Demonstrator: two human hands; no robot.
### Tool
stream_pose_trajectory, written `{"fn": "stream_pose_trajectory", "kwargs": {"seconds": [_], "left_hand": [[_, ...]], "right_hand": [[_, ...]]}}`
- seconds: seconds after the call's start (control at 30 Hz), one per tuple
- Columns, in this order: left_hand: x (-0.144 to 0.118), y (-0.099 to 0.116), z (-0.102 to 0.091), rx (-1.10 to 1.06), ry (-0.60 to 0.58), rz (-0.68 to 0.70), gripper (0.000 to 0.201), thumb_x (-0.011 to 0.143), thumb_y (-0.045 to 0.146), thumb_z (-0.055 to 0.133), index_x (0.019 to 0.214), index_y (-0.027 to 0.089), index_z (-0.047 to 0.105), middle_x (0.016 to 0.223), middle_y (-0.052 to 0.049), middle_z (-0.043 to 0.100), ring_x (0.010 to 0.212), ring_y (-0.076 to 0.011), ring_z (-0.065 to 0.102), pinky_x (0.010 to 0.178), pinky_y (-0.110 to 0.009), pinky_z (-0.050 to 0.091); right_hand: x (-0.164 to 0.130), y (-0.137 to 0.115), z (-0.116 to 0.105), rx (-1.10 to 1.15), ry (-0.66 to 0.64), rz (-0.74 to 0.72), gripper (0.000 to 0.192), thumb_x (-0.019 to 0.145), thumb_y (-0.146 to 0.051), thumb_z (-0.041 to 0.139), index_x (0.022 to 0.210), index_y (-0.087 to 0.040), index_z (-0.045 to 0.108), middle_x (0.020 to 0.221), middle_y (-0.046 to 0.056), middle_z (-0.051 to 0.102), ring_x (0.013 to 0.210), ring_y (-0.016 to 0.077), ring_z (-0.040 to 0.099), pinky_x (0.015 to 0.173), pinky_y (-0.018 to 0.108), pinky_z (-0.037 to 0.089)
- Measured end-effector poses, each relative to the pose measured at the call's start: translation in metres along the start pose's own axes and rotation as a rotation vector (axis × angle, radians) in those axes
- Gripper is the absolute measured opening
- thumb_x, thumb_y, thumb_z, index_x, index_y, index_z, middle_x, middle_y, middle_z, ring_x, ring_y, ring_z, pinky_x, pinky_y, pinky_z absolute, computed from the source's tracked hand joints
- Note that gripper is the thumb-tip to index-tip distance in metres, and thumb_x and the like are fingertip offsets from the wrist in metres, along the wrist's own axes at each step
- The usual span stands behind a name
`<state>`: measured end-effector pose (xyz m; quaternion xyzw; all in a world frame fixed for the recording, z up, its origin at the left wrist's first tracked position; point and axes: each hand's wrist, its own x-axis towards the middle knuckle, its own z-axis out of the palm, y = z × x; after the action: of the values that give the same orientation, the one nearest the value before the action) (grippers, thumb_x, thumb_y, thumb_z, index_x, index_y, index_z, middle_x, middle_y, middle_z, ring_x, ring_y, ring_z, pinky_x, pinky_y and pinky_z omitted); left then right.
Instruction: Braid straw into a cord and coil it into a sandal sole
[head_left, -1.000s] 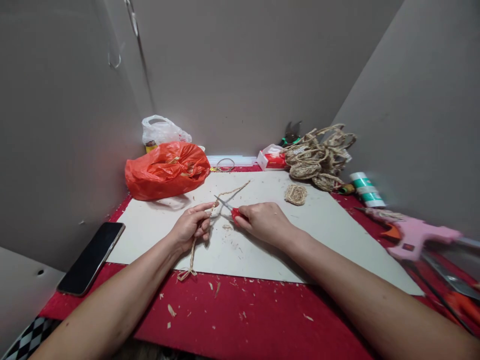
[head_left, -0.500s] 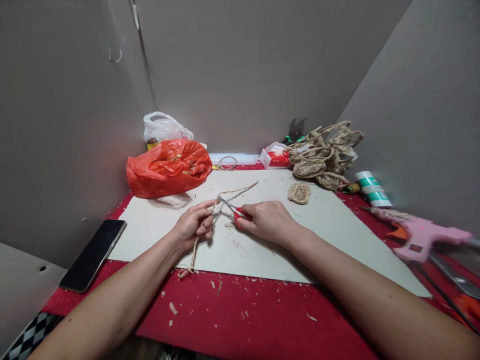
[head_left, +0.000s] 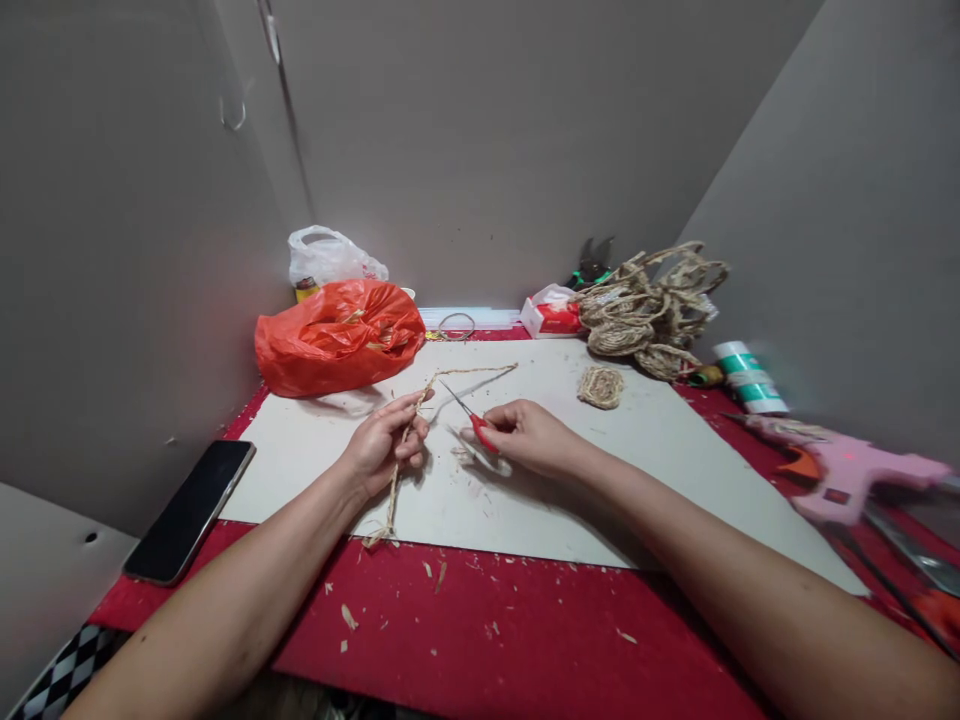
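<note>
My left hand (head_left: pixel 391 440) is closed around a thin braided straw cord (head_left: pixel 471 371). One end of the cord reaches up and to the right over the pale board (head_left: pixel 555 520); the other hangs down to a loose, frayed tip near the board's front edge. In my right hand (head_left: pixel 525 435) are small scissors (head_left: pixel 482 432) with red handles. Their blades point up and left, a little to the right of the cord and apart from it, and look closed or nearly so. Small straw scraps lie on the board below the scissors.
An orange plastic bag (head_left: pixel 337 340) stands back left, and a phone (head_left: pixel 189 510) lies at the left. At the back right are bundled cord (head_left: pixel 645 310), a small woven piece (head_left: pixel 601 387) and a tissue pack (head_left: pixel 553 312). A pink glue gun (head_left: pixel 847 465) rests far right on the red cloth (head_left: pixel 525 630).
The scissors have moved away from the cord, their blades coming together and turning more upright. My left hand keeps its hold, and the cord above it has shifted slightly.
</note>
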<state>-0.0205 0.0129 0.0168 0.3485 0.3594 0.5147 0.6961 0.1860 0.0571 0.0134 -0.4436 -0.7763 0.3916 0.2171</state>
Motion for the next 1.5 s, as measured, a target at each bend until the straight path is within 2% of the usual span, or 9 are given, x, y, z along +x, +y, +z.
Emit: {"fn": "stream_pose_trajectory", "kwargs": {"seconds": [0.13, 0.3, 0.4, 0.53, 0.67, 0.87, 0.97, 1.17, 1.5], "left_hand": [[0.001, -0.001, -0.001, 0.047, 0.004, 0.015, 0.024, 0.085, 0.020, 0.054, 0.107, 0.012, 0.059, 0.061, 0.003, 0.057, 0.034, -0.0009, 0.027, 0.039, -0.017, 0.035], [-0.001, -0.006, 0.004, 0.265, 0.023, 0.090, 0.022, 0.081, 0.028, 0.060, 0.095, 0.011, 0.061, 0.063, -0.001, 0.063, 0.033, -0.0017, 0.029, 0.038, -0.018, 0.032], [-0.005, -0.015, 0.009, 0.505, 0.059, 0.166, 0.018, 0.081, 0.030, 0.059, 0.090, 0.014, 0.062, 0.059, -0.001, 0.064, 0.035, -0.0047, 0.036, 0.040, -0.018, 0.029], [-0.014, -0.025, 0.013, 0.913, 0.064, 0.363, 0.014, 0.080, 0.021, 0.058, 0.086, 0.017, 0.069, 0.056, 0.000, 0.060, 0.049, -0.0095, 0.046, 0.053, -0.020, 0.034], [-0.021, -0.027, 0.015, 1.210, 0.021, 0.461, 0.021, 0.078, 0.016, 0.056, 0.090, 0.021, 0.073, 0.063, -0.002, 0.063, 0.050, -0.0111, 0.045, 0.057, -0.022, 0.032], [-0.023, -0.027, 0.021, 1.011, 0.023, 0.324, 0.019, 0.073, 0.019, 0.064, 0.089, 0.020, 0.074, 0.065, -0.004, 0.064, 0.059, -0.0145, 0.052, 0.059, -0.023, 0.035], [-0.022, -0.025, 0.028, 0.913, -0.013, 0.123, 0.028, 0.080, 0.030, 0.060, 0.103, 0.016, 0.069, 0.057, -0.001, 0.060, 0.048, -0.0103, 0.042, 0.051, -0.021, 0.031], [-0.023, -0.018, 0.031, 0.447, -0.187, -0.227, 0.030, 0.080, 0.040, 0.062, 0.088, 0.012, 0.069, 0.048, 0.006, 0.039, 0.041, -0.0060, 0.032, 0.041, -0.019, 0.032], [-0.023, -0.017, 0.030, 0.418, -0.158, -0.144, 0.025, 0.075, 0.036, 0.070, 0.077, 0.011, 0.068, 0.048, 0.006, 0.045, 0.038, -0.0023, 0.033, 0.038, -0.017, 0.026]], "right_hand": [[0.002, -0.005, -0.004, 0.448, -0.112, 0.108, 0.051, 0.072, -0.063, 0.062, 0.054, -0.019, 0.043, 0.040, -0.007, 0.033, 0.037, 0.0056, 0.029, 0.038, 0.023, 0.021], [0.003, -0.012, -0.003, 0.845, 0.069, 0.187, 0.039, 0.078, -0.057, 0.061, 0.081, -0.019, 0.053, 0.073, 0.006, 0.066, 0.051, 0.0101, 0.057, 0.038, 0.017, 0.033], [0.006, -0.013, 0.001, 1.026, 0.120, 0.237, 0.036, 0.084, -0.056, 0.054, 0.082, -0.020, 0.052, 0.086, 0.009, 0.070, 0.066, 0.0144, 0.066, 0.049, 0.020, 0.046], [0.011, -0.013, 0.002, 1.211, 0.281, 0.266, 0.039, 0.088, -0.058, 0.044, 0.077, -0.022, 0.048, 0.088, 0.011, 0.069, 0.080, 0.0186, 0.067, 0.067, 0.030, 0.054], [0.015, -0.010, -0.005, 1.335, 0.483, 0.248, 0.042, 0.084, -0.062, 0.049, 0.071, -0.022, 0.044, 0.074, 0.006, 0.066, 0.059, 0.0131, 0.060, 0.058, 0.027, 0.052], [0.014, -0.009, -0.018, 1.423, 0.589, 0.149, 0.045, 0.079, -0.060, 0.058, 0.066, -0.021, 0.040, 0.052, -0.005, 0.050, 0.034, 0.0028, 0.020, 0.029, 0.014, 0.015], [0.007, -0.018, -0.023, 1.417, 0.534, 0.034, 0.044, 0.079, -0.059, 0.057, 0.066, -0.020, 0.041, 0.049, -0.007, 0.045, 0.034, 0.0023, 0.015, 0.029, 0.014, 0.012], [-0.008, -0.038, -0.034, 1.336, 0.456, -0.101, 0.045, 0.079, -0.061, 0.056, 0.066, -0.021, 0.041, 0.047, -0.009, 0.037, 0.035, 0.0029, 0.014, 0.030, 0.014, 0.011], [0.002, -0.027, -0.040, 1.260, 0.544, -0.130, 0.047, 0.078, -0.065, 0.054, 0.066, -0.021, 0.041, 0.046, -0.009, 0.037, 0.033, 0.0032, 0.014, 0.030, 0.016, 0.010]]}}
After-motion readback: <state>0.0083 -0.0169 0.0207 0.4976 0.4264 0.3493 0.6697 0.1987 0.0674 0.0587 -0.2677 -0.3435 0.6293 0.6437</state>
